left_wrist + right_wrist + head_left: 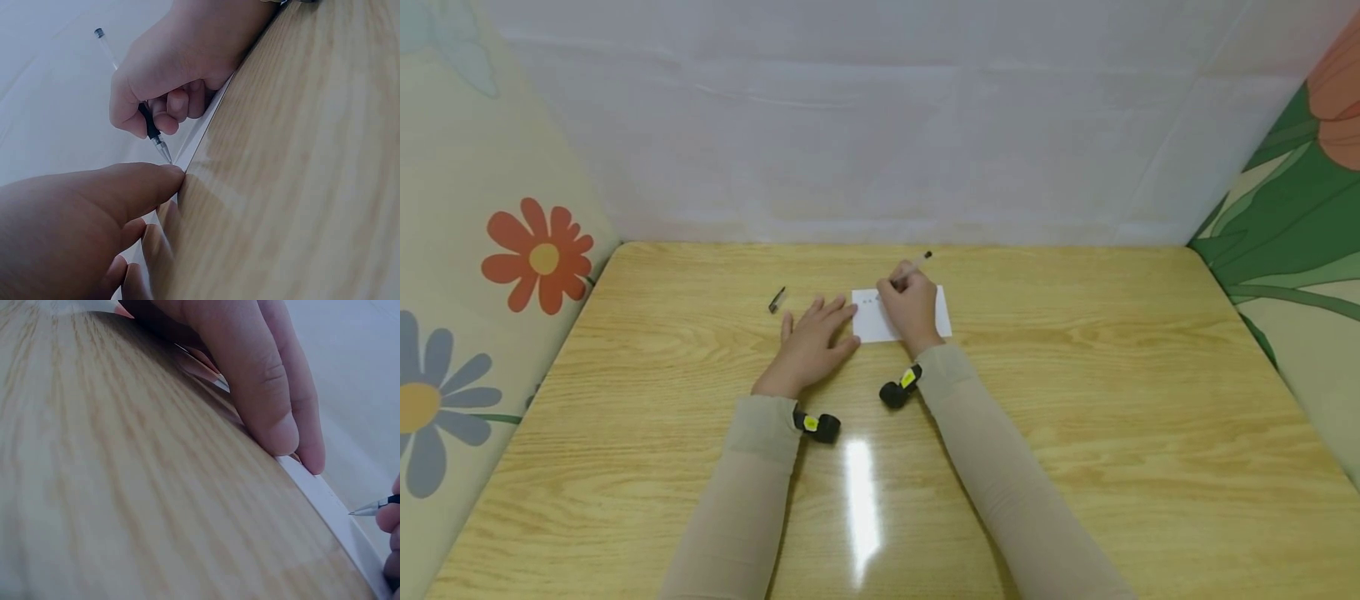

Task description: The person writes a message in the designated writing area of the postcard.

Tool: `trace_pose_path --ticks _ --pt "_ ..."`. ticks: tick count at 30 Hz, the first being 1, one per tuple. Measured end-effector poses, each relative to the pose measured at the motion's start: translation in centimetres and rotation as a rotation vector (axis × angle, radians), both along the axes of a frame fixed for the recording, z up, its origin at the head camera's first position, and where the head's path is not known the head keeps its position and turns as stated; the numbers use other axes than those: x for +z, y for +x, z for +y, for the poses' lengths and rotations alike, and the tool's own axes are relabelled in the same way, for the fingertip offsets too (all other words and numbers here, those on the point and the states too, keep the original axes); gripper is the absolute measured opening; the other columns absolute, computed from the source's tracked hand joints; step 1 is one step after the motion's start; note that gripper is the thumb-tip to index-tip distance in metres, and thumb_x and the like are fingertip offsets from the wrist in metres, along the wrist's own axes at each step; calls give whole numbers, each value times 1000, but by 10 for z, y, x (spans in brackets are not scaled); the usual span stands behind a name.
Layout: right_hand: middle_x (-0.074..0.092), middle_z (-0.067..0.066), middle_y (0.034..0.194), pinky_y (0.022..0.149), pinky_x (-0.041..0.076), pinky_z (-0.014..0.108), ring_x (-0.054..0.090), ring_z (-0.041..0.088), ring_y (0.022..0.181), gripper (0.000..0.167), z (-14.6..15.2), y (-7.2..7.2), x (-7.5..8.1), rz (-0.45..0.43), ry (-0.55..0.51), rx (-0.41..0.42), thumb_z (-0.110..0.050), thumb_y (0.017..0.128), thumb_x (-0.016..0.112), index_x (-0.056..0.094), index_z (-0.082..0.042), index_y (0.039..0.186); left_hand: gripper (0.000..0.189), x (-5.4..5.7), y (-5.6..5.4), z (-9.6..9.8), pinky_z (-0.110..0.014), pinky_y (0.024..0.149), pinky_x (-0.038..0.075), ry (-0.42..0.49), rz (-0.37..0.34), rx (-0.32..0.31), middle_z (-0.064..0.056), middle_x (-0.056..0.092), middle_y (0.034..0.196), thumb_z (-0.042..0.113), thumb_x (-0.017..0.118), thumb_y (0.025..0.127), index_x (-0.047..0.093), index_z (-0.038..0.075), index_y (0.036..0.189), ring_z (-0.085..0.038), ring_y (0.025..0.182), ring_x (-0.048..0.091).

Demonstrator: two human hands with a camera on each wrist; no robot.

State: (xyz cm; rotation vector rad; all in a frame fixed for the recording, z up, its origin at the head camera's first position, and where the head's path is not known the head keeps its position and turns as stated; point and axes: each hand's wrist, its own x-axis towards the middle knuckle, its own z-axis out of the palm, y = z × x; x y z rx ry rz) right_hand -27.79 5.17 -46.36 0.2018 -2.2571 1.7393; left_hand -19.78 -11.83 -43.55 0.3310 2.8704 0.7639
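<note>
A small white sheet of paper [877, 327] lies on the table with a short row of dark marks near its top edge. My right hand [913, 310] rests over the paper and pinches a clear gel pen [917, 263] with a black grip; in the left wrist view the pen [152, 125] points down at the sheet. Fingers of my left hand [811, 343] lie spread and fairly straight, the thumb and fingertips touching the paper's left edge. In the right wrist view, the left hand [250, 375] presses that edge, and the pen tip [365, 507] shows at right.
A black-and-clear pen cap [777, 300] lies on the wooden table [1075, 400], left of the paper and just beyond the left hand. A white cloth backdrop [880, 150] rises behind the table, with flower-patterned panels [445, 208] at both sides.
</note>
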Motion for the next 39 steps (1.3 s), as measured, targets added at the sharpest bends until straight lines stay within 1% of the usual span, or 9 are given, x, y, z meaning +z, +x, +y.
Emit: trace_pose_path --ticks 8,16,29,39 --pt "50 1 63 60 39 26 47 16 62 20 1 -1 1 6 7 8 -9 88 64 54 -10 70 59 2 0 0 -67 116 -13 0 -4 0 -8 22 167 37 54 105 37 17 158 -34 156 5" --pt "50 0 62 59 40 26 47 15 61 19 0 0 1 -11 -1 7 -9 87 65 55 -10 70 59 3 0 0 -66 116 -13 0 -10 3 -7 22 167 37 55 105 38 17 158 -33 156 5" --pt "49 1 62 60 39 27 46 16 61 20 1 0 1 3 -1 7 -9 88 64 54 -11 71 59 4 1 1 -68 116 -12 7 -5 0 -10 23 167 35 55 105 38 15 158 -35 155 6" --pt "49 1 62 59 39 27 46 16 60 20 2 1 1 -6 2 13 -9 88 64 54 -10 71 59 4 1 1 -67 116 -13 6 -12 3 -8 22 167 36 55 105 38 16 158 -34 156 5"
